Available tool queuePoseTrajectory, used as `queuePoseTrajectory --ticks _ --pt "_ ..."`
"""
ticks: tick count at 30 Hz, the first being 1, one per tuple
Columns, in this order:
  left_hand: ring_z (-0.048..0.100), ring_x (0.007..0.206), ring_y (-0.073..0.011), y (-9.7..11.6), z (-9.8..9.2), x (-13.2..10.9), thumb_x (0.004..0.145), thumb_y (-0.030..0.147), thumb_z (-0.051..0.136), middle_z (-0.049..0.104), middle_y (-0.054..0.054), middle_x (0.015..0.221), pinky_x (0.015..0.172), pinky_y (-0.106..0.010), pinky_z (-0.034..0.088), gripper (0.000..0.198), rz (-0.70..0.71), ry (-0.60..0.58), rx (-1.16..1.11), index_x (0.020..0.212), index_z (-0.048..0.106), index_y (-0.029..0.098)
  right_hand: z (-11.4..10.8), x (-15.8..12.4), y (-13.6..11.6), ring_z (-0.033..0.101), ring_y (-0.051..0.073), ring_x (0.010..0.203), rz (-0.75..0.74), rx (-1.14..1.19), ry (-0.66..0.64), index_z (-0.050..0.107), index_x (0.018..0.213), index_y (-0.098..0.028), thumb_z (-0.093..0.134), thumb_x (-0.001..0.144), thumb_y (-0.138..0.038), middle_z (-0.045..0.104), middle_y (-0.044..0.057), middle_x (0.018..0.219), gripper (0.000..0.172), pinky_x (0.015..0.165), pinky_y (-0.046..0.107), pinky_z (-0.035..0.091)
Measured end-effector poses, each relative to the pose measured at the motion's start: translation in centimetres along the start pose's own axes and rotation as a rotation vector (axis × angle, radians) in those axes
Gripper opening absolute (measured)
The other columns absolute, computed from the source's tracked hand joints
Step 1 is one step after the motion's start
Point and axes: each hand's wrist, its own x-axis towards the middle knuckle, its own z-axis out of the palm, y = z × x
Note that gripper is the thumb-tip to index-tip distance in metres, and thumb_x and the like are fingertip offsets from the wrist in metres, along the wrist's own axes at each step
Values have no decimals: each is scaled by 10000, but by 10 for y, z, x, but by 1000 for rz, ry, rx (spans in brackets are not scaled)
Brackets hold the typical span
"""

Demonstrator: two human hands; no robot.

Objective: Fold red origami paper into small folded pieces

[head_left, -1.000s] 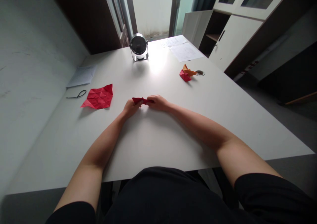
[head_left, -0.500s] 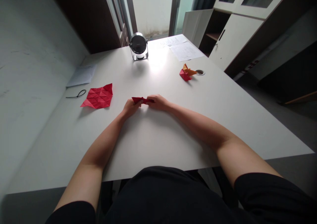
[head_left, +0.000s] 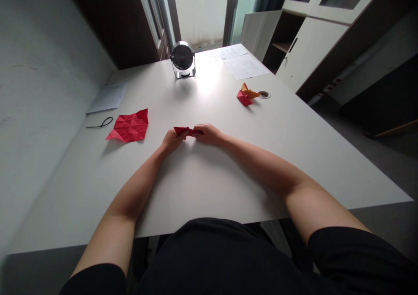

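Observation:
Between my hands, low over the middle of the table, is a piece of folded red paper (head_left: 180, 130). My left hand (head_left: 172, 141) is closed on its left part, the thumb pressed on the near side. My right hand (head_left: 208, 134) pinches the right end, and its fingers hide much of that part. Off to the left lies a creased red sheet (head_left: 130, 126), opened out and covered in a grid of triangular folds. Folded red paper (head_left: 244, 98) and a folded orange paper piece (head_left: 251, 93) sit together at the right, touching or overlapping.
A round black device on a silver stand (head_left: 183, 60) stands at the back of the white table (head_left: 209, 186). Printed papers (head_left: 244, 64) lie at the back right, more paper (head_left: 107, 98) at the left. A black cable tie (head_left: 103, 123) rests beside the red sheet. A round hole (head_left: 265, 95) pierces the tabletop.

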Motion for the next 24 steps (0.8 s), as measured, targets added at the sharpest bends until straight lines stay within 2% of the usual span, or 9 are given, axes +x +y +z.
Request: queuePoseTrajectory --ticks 10,24 --pt "602 666 -162 -6 1 2 894 501 511 687 -22 696 677 -280 440 412 16 -7 5 703 677 177 -1 -1 -3 348 106 656 -10 6 7 506 699 -178 528 897 -433 482 -17 699 324 627 249 267" --pt "586 652 -157 2 -1 0 892 503 507 681 -21 690 666 -278 436 417 3 -1 23 709 683 173 -1 -1 -3 349 105 662 -16 20 8 505 697 -175 529 900 -444 483 -15 700 337 629 248 270"
